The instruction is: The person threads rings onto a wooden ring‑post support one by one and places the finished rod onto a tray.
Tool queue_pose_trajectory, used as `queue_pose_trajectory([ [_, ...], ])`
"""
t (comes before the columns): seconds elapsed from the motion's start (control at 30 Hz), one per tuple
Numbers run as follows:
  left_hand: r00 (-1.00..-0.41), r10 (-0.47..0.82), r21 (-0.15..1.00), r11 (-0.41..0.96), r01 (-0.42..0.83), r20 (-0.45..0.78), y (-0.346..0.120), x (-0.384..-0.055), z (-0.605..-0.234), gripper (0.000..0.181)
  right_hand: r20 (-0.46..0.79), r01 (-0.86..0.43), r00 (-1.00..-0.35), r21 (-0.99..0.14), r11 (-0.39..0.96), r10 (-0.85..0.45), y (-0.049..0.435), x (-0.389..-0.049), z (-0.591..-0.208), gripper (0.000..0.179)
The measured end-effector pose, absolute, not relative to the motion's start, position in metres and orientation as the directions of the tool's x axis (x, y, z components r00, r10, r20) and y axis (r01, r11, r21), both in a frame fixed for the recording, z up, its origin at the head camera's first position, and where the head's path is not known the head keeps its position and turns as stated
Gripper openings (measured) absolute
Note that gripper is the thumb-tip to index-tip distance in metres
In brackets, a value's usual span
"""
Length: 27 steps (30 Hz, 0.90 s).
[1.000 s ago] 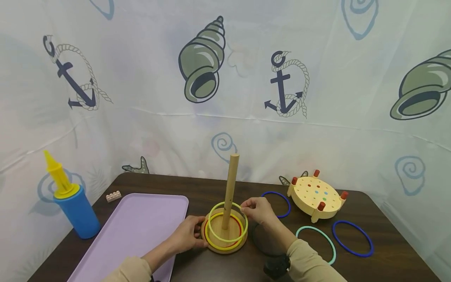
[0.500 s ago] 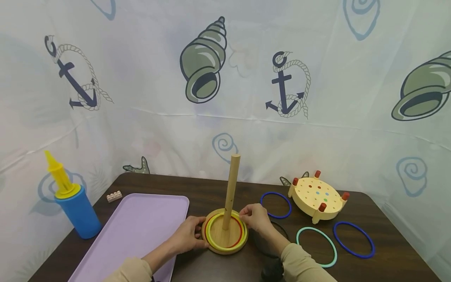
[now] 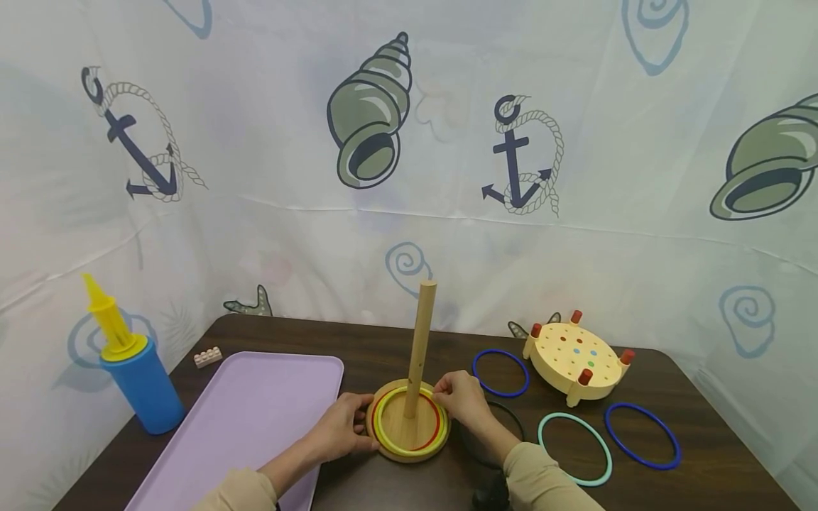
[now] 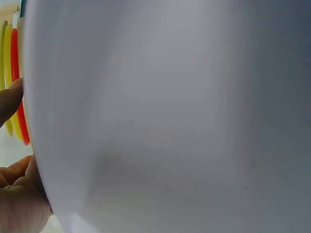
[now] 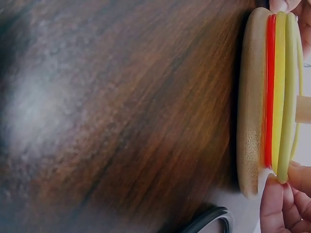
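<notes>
A round wooden base point(image 3: 401, 429) with an upright post point(image 3: 422, 333) stands at mid-table. Around the post lie a red ring point(image 5: 270, 97), a yellow ring point(image 5: 279, 97) over it, and a pale yellow-green ring point(image 5: 288, 97) on top. My left hand point(image 3: 341, 424) grips the base's left edge between thumb and fingers. On the opposite side, my right hand point(image 3: 465, 399) pinches the yellow-green ring at its rim. That ring sits low, close over the yellow one, as the right wrist view shows from the side.
A lilac tray point(image 3: 243, 419) lies left, beside a blue pump point(image 3: 143, 390) and pink brick point(image 3: 207, 357). To the right are blue rings point(image 3: 677, 454), a mint ring point(image 3: 607, 465) and a black ring point(image 3: 520, 420). A cream pegged toy point(image 3: 571, 358) with red-tipped legs stands behind.
The yellow-green ring, tilted up around the post a second ago, has come down flat onto the other rings with my right hand. My left hand has stayed at the base.
</notes>
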<state>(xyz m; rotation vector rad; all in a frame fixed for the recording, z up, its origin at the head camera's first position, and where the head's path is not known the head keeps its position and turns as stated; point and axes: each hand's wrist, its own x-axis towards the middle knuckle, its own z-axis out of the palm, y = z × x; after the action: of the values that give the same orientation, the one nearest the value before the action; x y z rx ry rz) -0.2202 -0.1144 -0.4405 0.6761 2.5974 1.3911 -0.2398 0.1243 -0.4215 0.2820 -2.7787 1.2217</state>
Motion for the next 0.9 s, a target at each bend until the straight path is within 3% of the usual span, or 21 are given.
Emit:
queue_pose_trajectory([
  [0.9,-0.895,0.433,0.813,0.482,0.326,0.102,-0.1137,-0.2200,-0.4417,0.077,0.182,-0.190,-0.980,-0.746,0.639,-0.079,0.1236,-0.2399,-0.4249,0.011],
])
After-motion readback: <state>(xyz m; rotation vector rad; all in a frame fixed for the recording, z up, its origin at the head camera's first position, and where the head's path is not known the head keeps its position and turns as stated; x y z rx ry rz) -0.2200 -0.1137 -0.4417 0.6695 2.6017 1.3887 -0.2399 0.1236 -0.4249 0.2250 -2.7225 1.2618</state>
